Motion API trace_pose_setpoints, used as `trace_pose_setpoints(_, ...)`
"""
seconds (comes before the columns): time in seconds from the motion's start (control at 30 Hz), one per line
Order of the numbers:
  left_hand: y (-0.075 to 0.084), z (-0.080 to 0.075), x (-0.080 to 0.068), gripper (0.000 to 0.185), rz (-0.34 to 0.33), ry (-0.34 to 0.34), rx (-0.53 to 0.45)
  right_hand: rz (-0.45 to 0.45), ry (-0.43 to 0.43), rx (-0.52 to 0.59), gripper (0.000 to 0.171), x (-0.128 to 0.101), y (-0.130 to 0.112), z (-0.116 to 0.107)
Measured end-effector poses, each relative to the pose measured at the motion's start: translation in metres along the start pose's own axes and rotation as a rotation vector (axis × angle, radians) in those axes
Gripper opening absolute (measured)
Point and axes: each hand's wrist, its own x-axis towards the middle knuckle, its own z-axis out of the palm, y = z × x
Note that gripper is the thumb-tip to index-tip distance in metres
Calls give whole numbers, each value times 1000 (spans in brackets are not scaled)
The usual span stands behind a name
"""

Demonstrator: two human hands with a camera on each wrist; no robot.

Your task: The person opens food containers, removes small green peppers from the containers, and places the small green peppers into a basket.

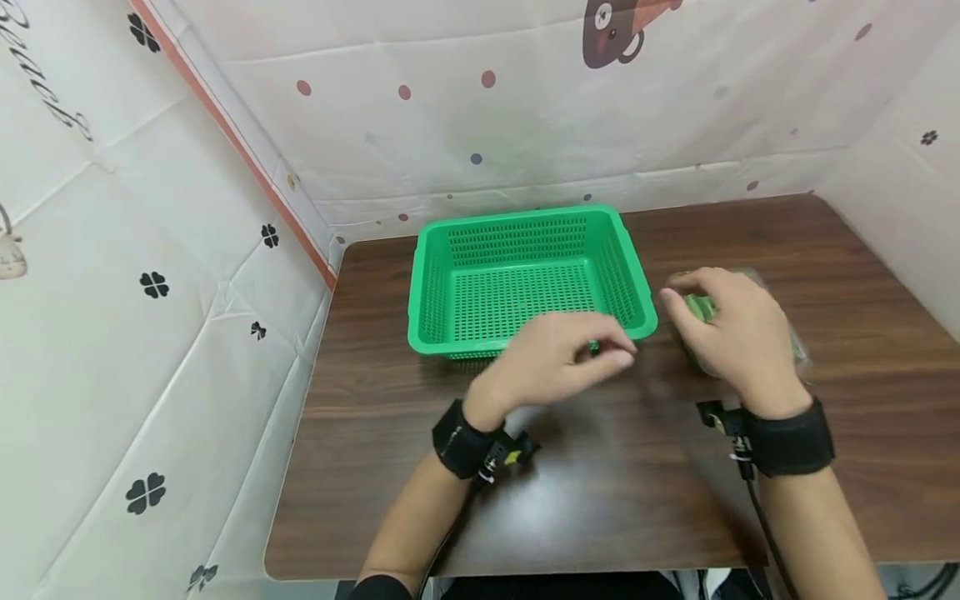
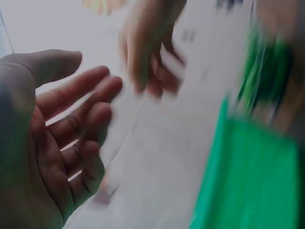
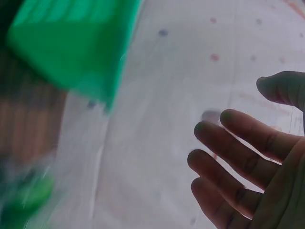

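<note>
Dark wooden table (image 1: 825,250) boxed in on three sides by white cloth walls (image 1: 187,275) printed with black clovers and coloured dots; a cartoon bear print high on the back wall.

One green perforated basket (image 1: 525,279) at the back middle of the table, open side up, nothing visible inside. One clear packet with green contents (image 1: 705,310) just right of the basket, lying on the table. Two hands, each with a black wrist strap and small camera.

Left hand (image 1: 551,362) in front of the basket's near rim, palm down, blurred with motion; fingers loosely stretched toward the right, tips close to the basket's front right corner. Fingers relaxed and a little bent in the left wrist view (image 2: 71,129), thumb apart from them, nothing between them. Contact with the basket rim not clear.

Right hand (image 1: 738,333) laid over the packet, covering most of it, thumb and forefinger toward its left end. Fingers spread and only slightly bent in the right wrist view (image 3: 248,167), palm bare there, packet a green blur at the lower left. Whether resting on the packet or hovering just above it cannot be told.
</note>
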Motion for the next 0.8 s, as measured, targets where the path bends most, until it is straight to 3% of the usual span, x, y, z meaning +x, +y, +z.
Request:
trace_pose_setpoints(0.07, 9, 22, 9, 20, 33, -117, -74, 37, -46, -12, 36, -8, 15, -8)
trace_pose_setpoints(0.17, 17, 57, 21, 23, -2, -312, -217, 77, -135, -37, 40, -19, 37, -14)
trace_pose_setpoints(0.23, 17, 81, 27, 24, -108, -371, -335, 87, -191, -76, 43, -26, 50, -14)
trace_pose_setpoints(0.27, 16, 93, 30, 24, -192, -379, -409, 87, -217, -102, 46, -30, 56, -14)
trace_pose_setpoints(0.33, 11, 113, 36, 24, -376, -346, -585, 97, -265, -147, 54, -36, 65, -12)
trace_pose_setpoints(0.4, 2, 130, 41, 23, -551, -261, -762, 115, -298, -185, 63, -40, 71, -7)
trace_pose_setpoints(0.47, -7, 143, 47, 23, -669, -186, -924, 142, -324, -205, 71, -44, 76, -5)
trace_pose_setpoints(0.6, -22, 158, 62, 23, -765, -104, -1101, 189, -347, -222, 78, -49, 82, -3)
trace_pose_setpoints(0.8, -34, 169, 85, 18, -838, 15, -1234, 185, -307, -238, 79, -48, 78, 5)
